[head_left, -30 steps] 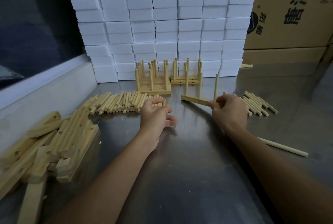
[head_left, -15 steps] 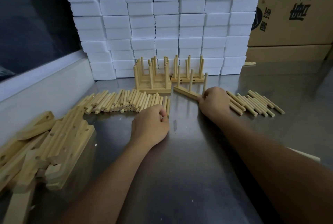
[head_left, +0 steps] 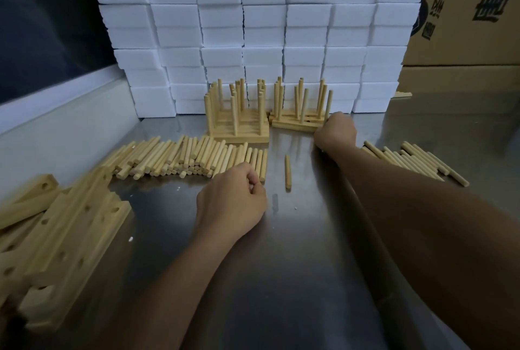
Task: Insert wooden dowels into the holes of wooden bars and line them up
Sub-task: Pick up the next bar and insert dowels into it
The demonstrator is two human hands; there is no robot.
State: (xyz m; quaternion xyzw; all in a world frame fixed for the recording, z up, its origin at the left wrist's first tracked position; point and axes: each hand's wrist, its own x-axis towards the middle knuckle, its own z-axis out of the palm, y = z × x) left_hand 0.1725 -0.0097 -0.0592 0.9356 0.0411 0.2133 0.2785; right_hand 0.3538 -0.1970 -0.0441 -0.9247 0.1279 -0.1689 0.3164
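Filling the background: stacked white foam blocks (head_left: 264,26) | steel table (head_left: 295,279) | drilled wooden bars (head_left: 64,225) piled left | right hand (head_left: 336,131) touching a doweled bar (head_left: 295,124), grip hidden | left hand (head_left: 232,203) curled loosely, seemingly empty, beside loose dowels (head_left: 185,159)

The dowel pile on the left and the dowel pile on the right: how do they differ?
The left dowel pile is bigger and stacked in layers; the right dowel pile is smaller and lies nearly flat. The left dowel pile lies by the left hand, its dowels pointing towards the white blocks; the right dowel pile lies beyond the right forearm, slanted. Both hold plain, light wooden dowels of similar look on the metal table.
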